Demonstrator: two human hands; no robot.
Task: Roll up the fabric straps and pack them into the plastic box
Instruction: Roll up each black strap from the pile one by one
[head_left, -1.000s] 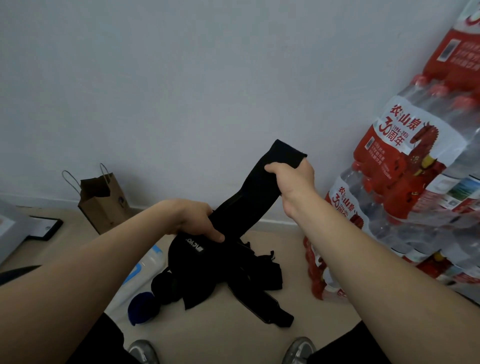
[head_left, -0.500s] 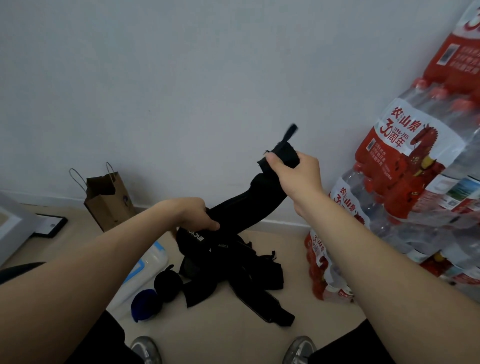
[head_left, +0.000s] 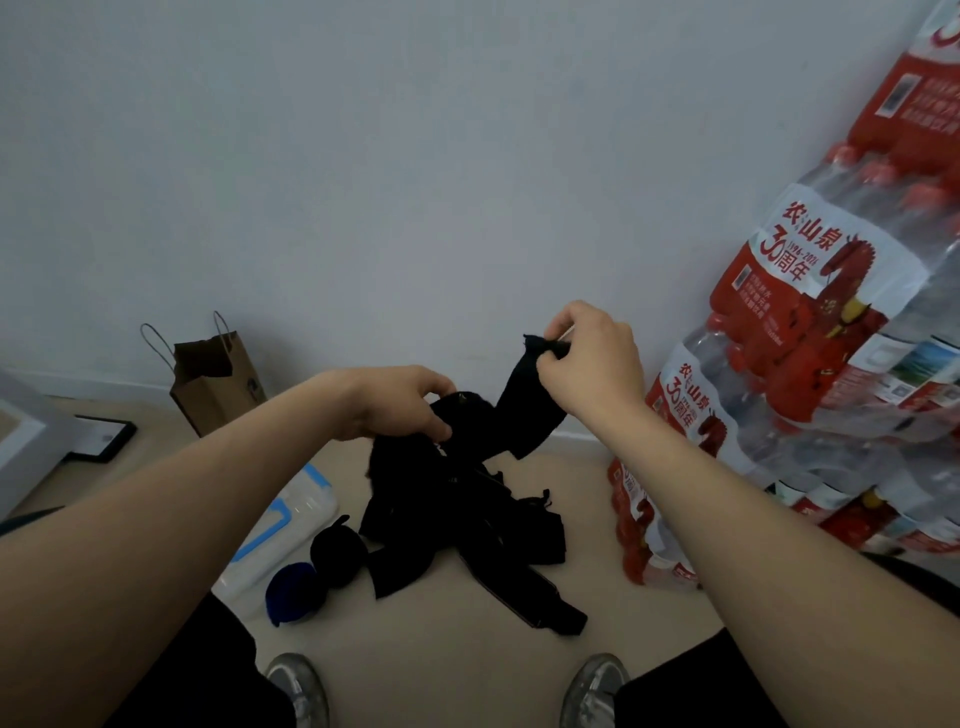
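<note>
Both hands up, one black strap (head_left: 524, 410) between them. Right hand (head_left: 589, 358) pinches its top end; left hand (head_left: 402, 408) clamps the lower part. Below the hands, strap pile (head_left: 467, 525) on the floor. Plastic box (head_left: 291, 519) under the left forearm, two rolled straps (head_left: 317, 571) beside it.

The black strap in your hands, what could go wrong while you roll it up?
The right hand only pinches the tip of the black strap, so it might slip out and uncurl. The left hand holds the other end, where more fabric dangles into the tangled pile on the floor, so it could snag. The plastic box sits partly under the left arm, so dropping a roll in could miss.
</note>
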